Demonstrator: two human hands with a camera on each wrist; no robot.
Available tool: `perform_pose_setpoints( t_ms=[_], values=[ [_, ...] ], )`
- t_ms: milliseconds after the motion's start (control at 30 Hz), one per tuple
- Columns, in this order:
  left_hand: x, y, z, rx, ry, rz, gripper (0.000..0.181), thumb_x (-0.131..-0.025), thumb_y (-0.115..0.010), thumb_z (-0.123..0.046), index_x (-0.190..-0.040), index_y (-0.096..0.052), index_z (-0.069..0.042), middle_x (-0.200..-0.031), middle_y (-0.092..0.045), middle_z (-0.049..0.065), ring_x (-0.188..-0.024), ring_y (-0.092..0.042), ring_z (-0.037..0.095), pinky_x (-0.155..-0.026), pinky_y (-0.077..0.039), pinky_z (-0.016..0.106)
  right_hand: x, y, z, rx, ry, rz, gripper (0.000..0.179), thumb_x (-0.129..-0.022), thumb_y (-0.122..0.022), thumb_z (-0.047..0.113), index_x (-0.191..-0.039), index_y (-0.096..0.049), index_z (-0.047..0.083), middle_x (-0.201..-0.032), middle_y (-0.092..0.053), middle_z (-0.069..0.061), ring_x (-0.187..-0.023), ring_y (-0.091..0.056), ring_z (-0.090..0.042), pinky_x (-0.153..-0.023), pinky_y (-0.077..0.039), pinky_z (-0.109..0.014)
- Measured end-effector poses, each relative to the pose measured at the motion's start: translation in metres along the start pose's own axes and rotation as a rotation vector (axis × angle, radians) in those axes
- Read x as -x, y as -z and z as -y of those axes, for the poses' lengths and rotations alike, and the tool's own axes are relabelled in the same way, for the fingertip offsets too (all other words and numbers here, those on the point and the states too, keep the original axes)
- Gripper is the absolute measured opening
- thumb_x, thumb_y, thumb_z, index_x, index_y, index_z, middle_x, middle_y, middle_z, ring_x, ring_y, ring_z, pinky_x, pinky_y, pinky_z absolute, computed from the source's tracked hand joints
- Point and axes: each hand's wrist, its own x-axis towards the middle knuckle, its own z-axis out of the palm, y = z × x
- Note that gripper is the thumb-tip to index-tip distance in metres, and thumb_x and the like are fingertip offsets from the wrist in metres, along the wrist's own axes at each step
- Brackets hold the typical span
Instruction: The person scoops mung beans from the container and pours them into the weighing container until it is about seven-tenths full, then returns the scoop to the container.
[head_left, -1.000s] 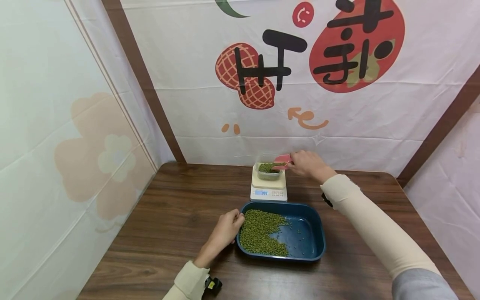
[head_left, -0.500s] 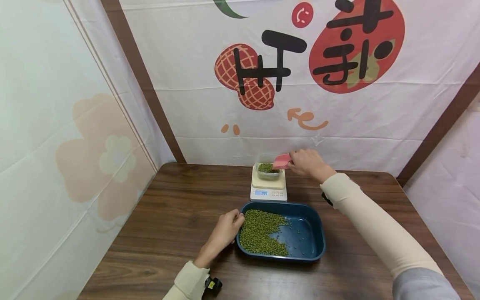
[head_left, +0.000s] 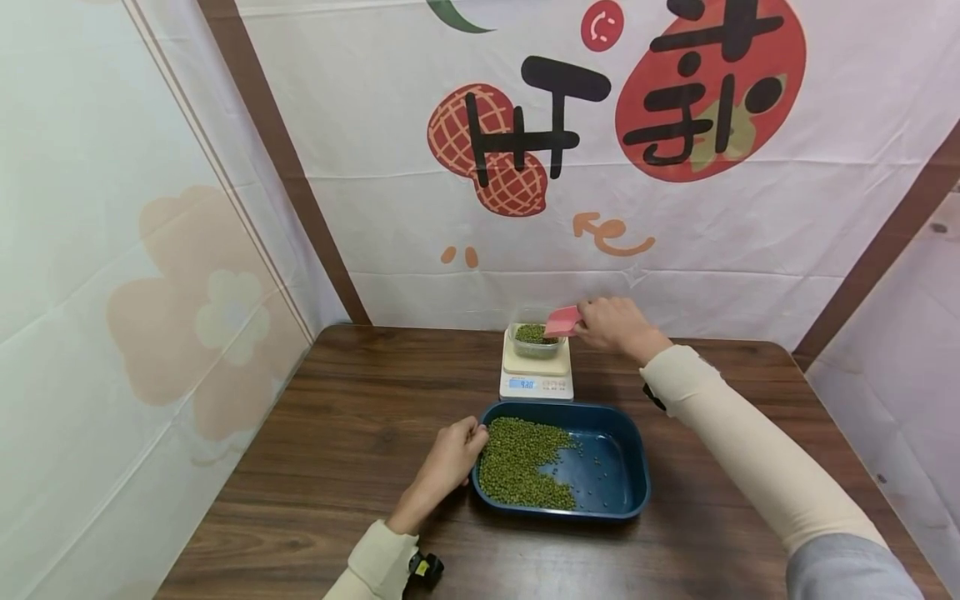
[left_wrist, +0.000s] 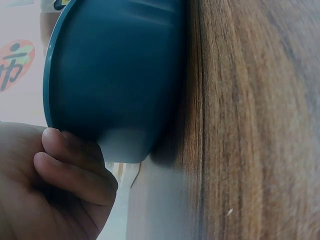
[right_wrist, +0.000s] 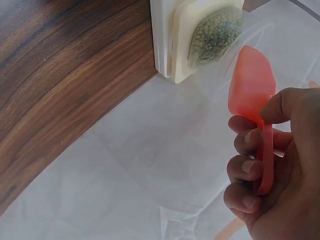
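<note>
My right hand (head_left: 613, 325) grips the handle of a pink scoop (head_left: 562, 322), fingers wrapped round it in the right wrist view. The scoop (right_wrist: 251, 82) is tipped over the right side of a clear plastic container (head_left: 536, 351) that holds green beans (head_left: 532, 333), likely mung beans. Under the container is a kitchen scale (head_left: 513, 365) with a lit display. Nearer to me lies a dark blue tray (head_left: 611, 471), its left part covered with the same beans (head_left: 517, 467). My left hand (head_left: 450, 457) holds the tray's left rim with curled fingers; its thumb is partly hidden.
All of it stands on a brown wood-grain table (head_left: 360, 450). A printed white cloth (head_left: 420, 217) hangs right behind the table's back edge, close to the scale. Another cloth (head_left: 67, 350) borders the left side.
The scoop has turned from level to tipped, and the beans in the container look fuller. The scale's reading has risen. My left hand and the tray have stayed put.
</note>
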Motion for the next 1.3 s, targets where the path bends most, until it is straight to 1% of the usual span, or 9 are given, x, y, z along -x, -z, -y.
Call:
perform_pose_setpoints(
  t_ms=[133, 367, 533, 733, 967, 1300],
  values=[
    [0.002, -0.001, 0.0, -0.004, -0.003, 0.0, 0.036, -0.114, -0.044, -0.023, -0.08, -0.049, -0.012, -0.057, -0.043, -0.001, -0.04, -0.046, 0.014, -0.043, -0.047, 0.031, 0.002, -0.002, 0.001, -0.006, -0.004, -0.002, 0.023, -0.105, -0.058, 0.027, -0.103, -0.064, 0.005, -0.086, -0.067, -0.012, -0.073, -0.061, -0.027, -0.071, -0.055, -0.048],
    [0.003, -0.002, -0.001, -0.007, -0.003, -0.008, 0.036, -0.114, -0.045, -0.022, -0.08, -0.049, -0.012, -0.058, -0.043, -0.002, -0.04, -0.046, 0.014, -0.043, -0.047, 0.031, 0.005, -0.007, 0.002, -0.033, -0.008, -0.015, 0.026, -0.106, -0.056, 0.027, -0.11, -0.064, 0.003, -0.086, -0.067, -0.013, -0.071, -0.061, -0.027, -0.068, -0.055, -0.048],
    [0.003, -0.001, -0.002, 0.001, -0.001, -0.004, 0.035, -0.114, -0.044, -0.022, -0.081, -0.049, -0.012, -0.058, -0.042, -0.002, -0.04, -0.045, 0.014, -0.043, -0.047, 0.03, 0.005, -0.009, 0.003, -0.066, -0.02, 0.002, 0.025, -0.106, -0.054, 0.028, -0.11, -0.061, 0.005, -0.086, -0.065, -0.011, -0.073, -0.06, -0.026, -0.07, -0.054, -0.047],
    [0.003, 0.0, -0.002, 0.012, 0.003, -0.004, 0.034, -0.113, -0.045, -0.021, -0.081, -0.048, -0.012, -0.058, -0.042, -0.002, -0.041, -0.045, 0.013, -0.043, -0.046, 0.03, 0.007, -0.013, 0.005, -0.11, -0.033, 0.004, 0.025, -0.107, -0.053, 0.029, -0.107, -0.062, 0.006, -0.089, -0.066, -0.012, -0.076, -0.064, -0.027, -0.071, -0.053, -0.046],
    [0.003, -0.001, -0.002, 0.014, 0.005, -0.008, 0.035, -0.113, -0.044, -0.022, -0.08, -0.048, -0.012, -0.058, -0.042, -0.002, -0.04, -0.045, 0.013, -0.043, -0.046, 0.03, 0.013, -0.018, 0.009, -0.138, -0.038, -0.034, 0.025, -0.106, -0.054, 0.029, -0.107, -0.063, 0.006, -0.092, -0.068, -0.011, -0.077, -0.064, -0.028, -0.071, -0.053, -0.047],
    [0.002, -0.001, 0.0, 0.022, 0.004, -0.002, 0.035, -0.113, -0.045, -0.021, -0.08, -0.049, -0.012, -0.058, -0.043, -0.002, -0.04, -0.045, 0.013, -0.042, -0.044, 0.028, 0.022, -0.025, 0.008, -0.187, -0.017, -0.071, 0.02, -0.106, -0.055, 0.026, -0.105, -0.06, 0.007, -0.084, -0.062, -0.008, -0.073, -0.058, -0.025, -0.069, -0.049, -0.044]
  ],
)
